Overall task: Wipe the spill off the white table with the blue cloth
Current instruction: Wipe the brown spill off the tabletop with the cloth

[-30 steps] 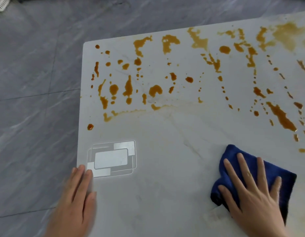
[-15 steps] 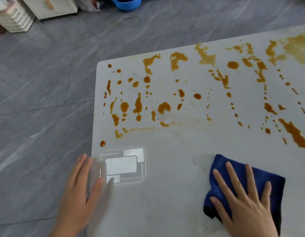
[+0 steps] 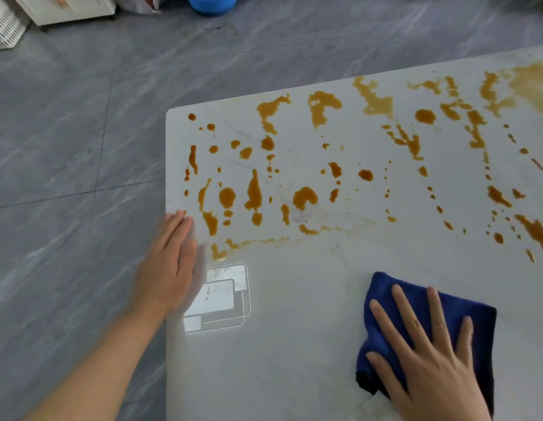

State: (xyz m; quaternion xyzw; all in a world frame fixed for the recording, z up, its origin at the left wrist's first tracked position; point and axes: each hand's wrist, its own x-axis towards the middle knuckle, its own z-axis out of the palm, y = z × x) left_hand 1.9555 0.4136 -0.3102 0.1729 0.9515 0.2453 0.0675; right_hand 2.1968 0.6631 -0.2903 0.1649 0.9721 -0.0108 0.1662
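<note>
Grey tiled floor point(image 3: 66, 147) beyond table's left and far edges. White table point(image 3: 294, 344) fills right of view. Brown spill point(image 3: 303, 197) in blots and streaks across far half, from far-left corner to right edge. Blue cloth point(image 3: 392, 317) bunched near front edge, right of middle. Right hand point(image 3: 428, 360) flat on cloth, fingers straight, spread, pressing. Left hand point(image 3: 168, 265) over left edge, fingers straight, together, blurred. White basket point(image 3: 2, 22) and blue bowl point(image 3: 211, 4) on floor, far off.

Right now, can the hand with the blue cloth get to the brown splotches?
Probably yes. The right hand presses flat on the blue cloth, and only bare white table lies between it and the brown spill. Nothing blocks a push forward.
</note>
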